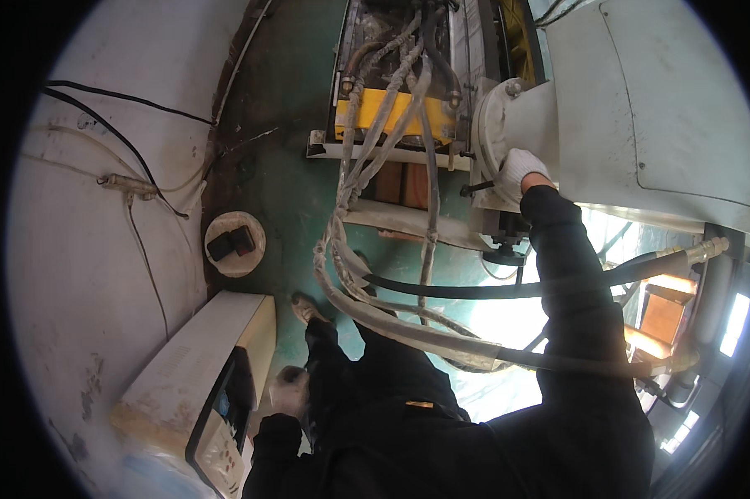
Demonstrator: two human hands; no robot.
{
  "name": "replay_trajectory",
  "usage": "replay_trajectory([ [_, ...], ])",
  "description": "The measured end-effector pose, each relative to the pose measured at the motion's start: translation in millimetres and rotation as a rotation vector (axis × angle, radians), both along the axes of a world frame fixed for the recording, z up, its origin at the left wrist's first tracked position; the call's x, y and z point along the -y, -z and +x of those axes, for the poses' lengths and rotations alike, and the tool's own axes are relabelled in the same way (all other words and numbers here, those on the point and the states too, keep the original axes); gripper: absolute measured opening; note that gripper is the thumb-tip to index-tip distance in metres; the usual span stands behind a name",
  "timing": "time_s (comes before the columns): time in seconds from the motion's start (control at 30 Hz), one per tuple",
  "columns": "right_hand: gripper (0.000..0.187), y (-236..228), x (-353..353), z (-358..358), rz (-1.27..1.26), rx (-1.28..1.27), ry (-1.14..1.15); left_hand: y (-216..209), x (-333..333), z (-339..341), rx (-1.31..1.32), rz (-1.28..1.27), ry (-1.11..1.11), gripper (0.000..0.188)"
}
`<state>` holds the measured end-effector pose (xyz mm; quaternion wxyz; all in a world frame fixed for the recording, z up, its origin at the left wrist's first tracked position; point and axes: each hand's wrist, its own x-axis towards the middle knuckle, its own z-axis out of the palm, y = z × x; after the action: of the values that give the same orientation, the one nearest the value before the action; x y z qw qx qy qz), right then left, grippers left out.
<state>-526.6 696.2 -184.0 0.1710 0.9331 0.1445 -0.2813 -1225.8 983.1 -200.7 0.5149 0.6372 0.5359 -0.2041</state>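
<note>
My right hand (520, 170), in a white knitted glove, reaches out to the round flange (493, 125) of a pale grey machine. Its fingers are closed round the near end of a short dark lever (477, 189), whose other end points left. The glove hides most of the grip. Low by my left leg hangs my left hand (289, 391), also gloved, beside a white control box (217, 366). Its fingers are too indistinct to read, and no object shows in it.
Wrapped hoses (383, 125) run from a yellow-fronted machine part (396, 114) and loop across in front of me, some near my right arm. A round stool (235, 244) with dark blocks stands by the left wall. Cables (134, 166) hang on that wall.
</note>
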Motion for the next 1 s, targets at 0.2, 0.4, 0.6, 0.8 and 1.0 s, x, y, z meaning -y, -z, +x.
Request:
replay_trajectory([
  [0.2,0.046,18.2,0.3,20.8,-0.009,-0.017,0.0,0.2,1.3,15.6,0.028,0.001,0.029,0.034],
  [0.4,0.052,62.9,-16.6,64.0,-0.121,-0.116,0.008,-8.6,-13.8,18.1,-0.017,-0.038,0.07,0.037],
  [0.6,0.029,24.5,10.7,-49.1,0.014,0.031,-0.129,-3.3,-16.2,7.5,-0.065,-0.048,0.094,0.034],
  [0.8,0.024,104.2,46.7,-266.9,0.122,0.219,0.204,7.7,-5.7,9.8,-0.057,-0.018,0.245,0.032],
  [1.0,0.032,156.9,44.4,-292.0,0.301,0.159,0.408,-4.1,-16.4,26.3,0.0,0.004,0.182,0.03],
])
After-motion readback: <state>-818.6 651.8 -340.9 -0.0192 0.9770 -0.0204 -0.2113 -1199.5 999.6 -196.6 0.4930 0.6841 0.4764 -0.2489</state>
